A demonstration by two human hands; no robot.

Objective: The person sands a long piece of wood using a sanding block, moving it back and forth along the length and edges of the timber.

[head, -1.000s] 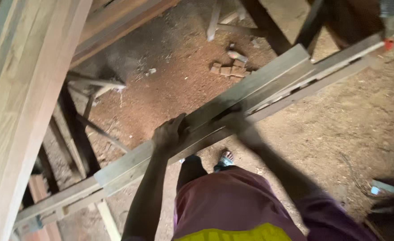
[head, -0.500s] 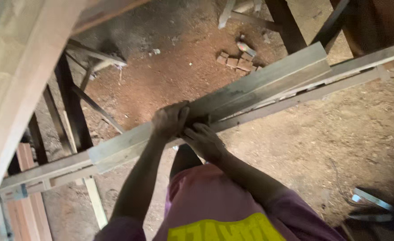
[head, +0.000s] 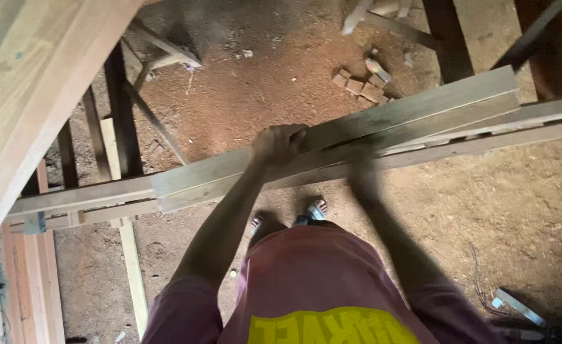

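Note:
A pale wooden plank (head: 408, 118) lies slantwise across longer wooden rails (head: 83, 204) at waist height in front of me. My left hand (head: 277, 143) is clenched over the plank's upper edge near its middle. My right hand (head: 360, 171) is a motion blur against the plank's lower edge, a little to the right of the left hand; its fingers cannot be made out. Below I see my pink shorts, yellow shirt and sandalled feet (head: 316, 209) on the dirt floor.
A broad light timber beam (head: 32, 95) fills the upper left. Dark posts (head: 121, 108) and stacked boards (head: 32, 299) stand at left. Brick fragments (head: 360, 86) lie on the reddish dirt beyond the plank. A pale tool (head: 516, 306) rests at lower right.
My right hand came up beside the left on the plank, then slid rightward along it and is now blurred. The left hand keeps its grip.

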